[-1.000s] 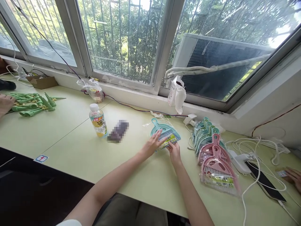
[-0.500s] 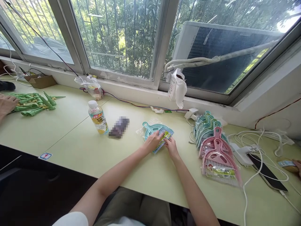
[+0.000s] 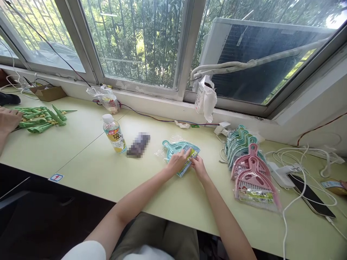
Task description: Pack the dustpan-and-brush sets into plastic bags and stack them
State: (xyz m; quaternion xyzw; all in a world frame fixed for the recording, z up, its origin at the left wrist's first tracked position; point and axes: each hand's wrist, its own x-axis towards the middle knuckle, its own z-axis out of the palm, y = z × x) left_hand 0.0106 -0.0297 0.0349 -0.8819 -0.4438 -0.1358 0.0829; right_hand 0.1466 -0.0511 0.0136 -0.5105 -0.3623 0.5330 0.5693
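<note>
A turquoise dustpan and brush set point(image 3: 172, 147) in a clear plastic bag lies on the table in front of me, its handle toward the upper left. My left hand point(image 3: 177, 161) lies over its front and grips it, with the index finger stretched across the yellow-green label. The left thumb is hidden. With fingers closed on the label side, my right hand point(image 3: 199, 167) pinches the lower right edge of the pack. To the right, a row of bagged sets stands leaning together, turquoise sets point(image 3: 238, 144) behind and pink sets point(image 3: 255, 180) in front.
A drink bottle point(image 3: 114, 134) and a blurred-out dark object point(image 3: 138, 145) stand left of the pack. Another person's hand point(image 3: 9, 121) touches green cone-shaped pieces point(image 3: 45, 117) at far left. White cables and a phone point(image 3: 311, 195) lie at right. A torn white packet point(image 3: 206, 98) sits by the window.
The dustpan set has shifted slightly left and turned, its handle swinging left. My left fingers, spread earlier, have drawn closer together on the label. My right hand still holds the edge.
</note>
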